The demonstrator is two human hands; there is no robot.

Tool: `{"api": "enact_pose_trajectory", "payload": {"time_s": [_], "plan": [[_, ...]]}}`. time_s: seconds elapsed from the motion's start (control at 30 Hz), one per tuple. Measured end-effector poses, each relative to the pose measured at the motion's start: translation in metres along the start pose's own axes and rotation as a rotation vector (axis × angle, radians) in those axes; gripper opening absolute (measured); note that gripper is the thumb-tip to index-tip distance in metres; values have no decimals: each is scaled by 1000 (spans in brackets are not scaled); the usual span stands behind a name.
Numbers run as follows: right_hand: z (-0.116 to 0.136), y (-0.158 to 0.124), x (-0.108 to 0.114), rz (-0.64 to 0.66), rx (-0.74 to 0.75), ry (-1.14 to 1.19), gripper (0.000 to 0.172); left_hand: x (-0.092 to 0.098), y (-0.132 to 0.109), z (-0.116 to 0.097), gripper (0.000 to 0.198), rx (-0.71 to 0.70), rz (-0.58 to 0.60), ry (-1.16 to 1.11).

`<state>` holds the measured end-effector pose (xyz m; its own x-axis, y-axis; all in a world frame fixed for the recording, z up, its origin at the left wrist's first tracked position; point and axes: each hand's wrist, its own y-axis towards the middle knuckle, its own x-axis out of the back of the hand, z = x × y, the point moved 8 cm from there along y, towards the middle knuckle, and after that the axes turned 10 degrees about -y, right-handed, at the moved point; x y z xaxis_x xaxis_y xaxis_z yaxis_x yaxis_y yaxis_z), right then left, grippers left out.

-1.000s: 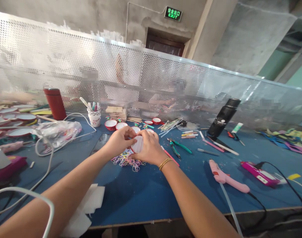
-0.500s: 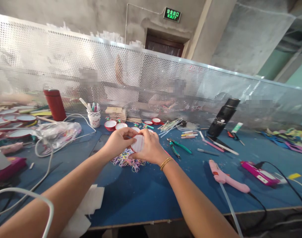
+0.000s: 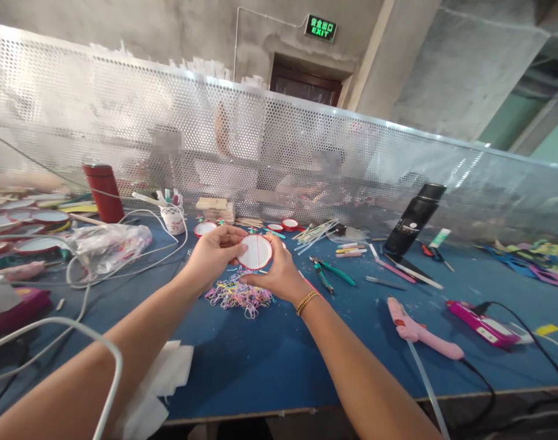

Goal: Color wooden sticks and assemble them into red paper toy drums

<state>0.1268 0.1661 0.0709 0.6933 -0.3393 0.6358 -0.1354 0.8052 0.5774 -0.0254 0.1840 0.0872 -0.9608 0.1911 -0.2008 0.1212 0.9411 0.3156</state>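
Observation:
A small round white disc with a red rim [image 3: 255, 253] is held up above the table, its face toward me and a thin red line running down it. My left hand [image 3: 213, 253] pinches its left edge between thumb and fingers. Around the right edge curl the fingers of my right hand [image 3: 285, 270], with the thumb below the rim. Just under both hands lies a loose heap of colourful thin elastic bands [image 3: 240, 298]. Behind them stand similar red-rimmed white pieces [image 3: 290, 224], some partly hidden by my fingers.
Green-handled pliers [image 3: 324, 274], a pink glue gun [image 3: 425, 336] and a black bottle [image 3: 414, 220] are on the right. Left are a red flask [image 3: 103, 194], a cup of pens [image 3: 172, 219], a plastic bag [image 3: 109, 244] and white cables. A perforated metal screen [image 3: 288, 146] borders the back.
The disc has turned so that its round face and red rim show more fully. My right fingers have shifted outward to its edge. The white cable at lower left has moved.

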Motion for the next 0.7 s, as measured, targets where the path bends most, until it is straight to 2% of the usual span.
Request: {"api": "enact_pose_trajectory", "payload": {"time_s": [0.33, 0.7], "plan": [[0, 0, -1, 1, 9, -7, 86, 0, -1, 4, 25, 50, -28, -38], [-2, 0, -3, 10, 21, 125, 79, 3, -1, 9, 32, 109, -44, -109]]}}
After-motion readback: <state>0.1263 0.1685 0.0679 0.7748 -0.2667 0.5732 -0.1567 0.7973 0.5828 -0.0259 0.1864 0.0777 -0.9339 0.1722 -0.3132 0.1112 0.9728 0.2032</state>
